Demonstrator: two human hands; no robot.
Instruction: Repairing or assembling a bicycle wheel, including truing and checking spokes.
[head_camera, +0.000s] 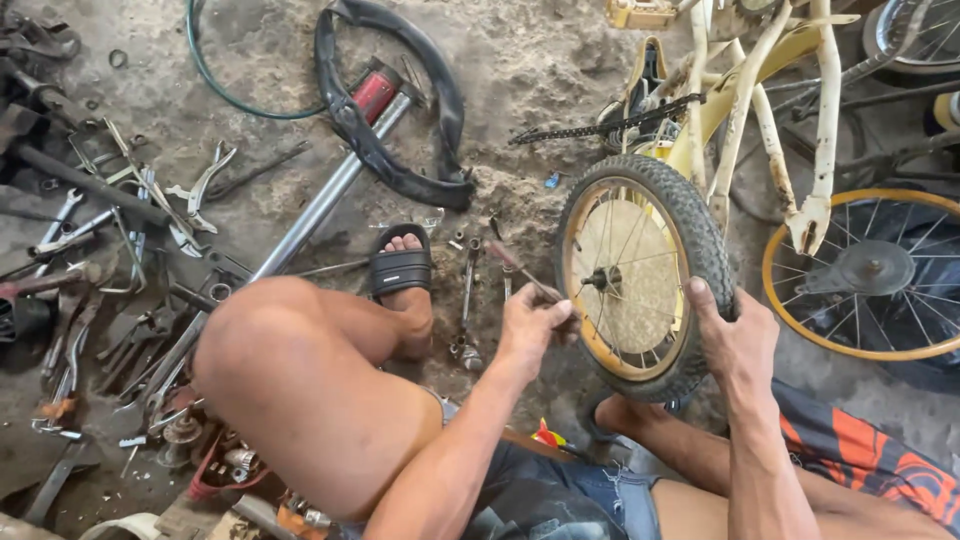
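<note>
I hold a small wheel (640, 280) upright on the dirt floor (520, 60), just in front of my knees and beside an upturned yellow-white frame (745, 95). My right hand (735, 335) is closed over the tyre (690, 215) at its near right edge, thumb on the tread, steadying it. My left hand (530, 325) is closed round a thin tool (520, 268) whose shaft runs up and left from the fist; I cannot tell what kind of tool it is, and its working end is hidden by my fingers near the rim (580, 330). I judge the wheel light and stiff in rim and hub (603, 280), with thin spokes that would bend if gripped; the knobbly tyre gives a sure, non-slip hold, so the tread is the place to take it. A second wheel (870, 270) lies to the right, cut off by the picture edge. A pump (330, 190), a loose tube (390, 110) and scattered spanners (100, 230) lie to the left; many of those small tools are too tangled to identify. The bottom of the held wheel is hidden behind my leg.
</note>
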